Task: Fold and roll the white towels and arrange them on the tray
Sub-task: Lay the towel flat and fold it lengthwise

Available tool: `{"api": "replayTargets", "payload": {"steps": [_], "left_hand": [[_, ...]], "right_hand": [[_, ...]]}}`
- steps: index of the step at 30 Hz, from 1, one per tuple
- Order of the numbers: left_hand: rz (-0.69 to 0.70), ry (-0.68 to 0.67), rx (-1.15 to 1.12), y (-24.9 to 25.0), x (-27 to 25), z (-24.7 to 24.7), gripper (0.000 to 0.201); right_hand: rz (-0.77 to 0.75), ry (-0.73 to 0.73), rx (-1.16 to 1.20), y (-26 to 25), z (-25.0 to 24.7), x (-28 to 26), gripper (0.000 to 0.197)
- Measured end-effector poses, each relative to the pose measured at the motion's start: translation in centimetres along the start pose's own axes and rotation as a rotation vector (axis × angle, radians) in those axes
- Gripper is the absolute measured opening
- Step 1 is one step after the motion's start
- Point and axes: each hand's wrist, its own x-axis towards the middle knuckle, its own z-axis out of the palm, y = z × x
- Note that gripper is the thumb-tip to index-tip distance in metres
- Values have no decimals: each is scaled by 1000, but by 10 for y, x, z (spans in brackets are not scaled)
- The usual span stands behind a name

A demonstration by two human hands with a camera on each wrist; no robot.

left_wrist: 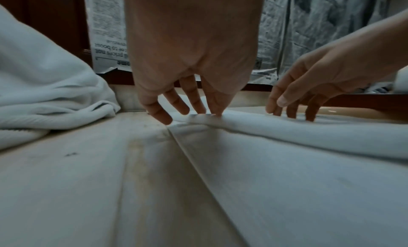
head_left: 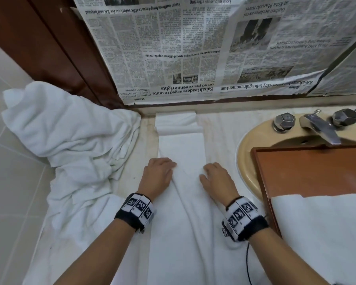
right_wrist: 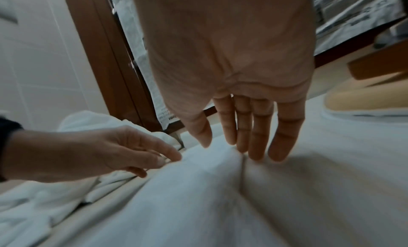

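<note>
While both hands rest on it, the long white towel (head_left: 182,153) lies folded into a narrow strip along the counter (head_left: 146,128), its far end curled by the newspaper-covered wall (head_left: 173,48). The left hand (head_left: 157,174) and right hand (head_left: 218,179) press its two edges with relaxed, fairly straight fingers, grasping nothing. A heap of towels (head_left: 70,130) sits to the left; the wooden tray (head_left: 308,169) over the sink (head_left: 249,145) holds a white towel (head_left: 317,233).

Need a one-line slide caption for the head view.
Both hands, left hand and right hand, press a long folded white towel flat on the counter beside the wooden tray.
</note>
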Motion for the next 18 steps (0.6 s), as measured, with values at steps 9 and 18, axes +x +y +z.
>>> {"api": "replayTargets", "payload": {"steps": [9, 18], "left_hand": [[62, -166, 125, 20, 2, 4, 31], [85, -61, -19, -6, -13, -19, 14]], "right_hand": [[177, -41, -29, 4, 21, -62, 19], [81, 75, 59, -47, 23, -99, 17]]}}
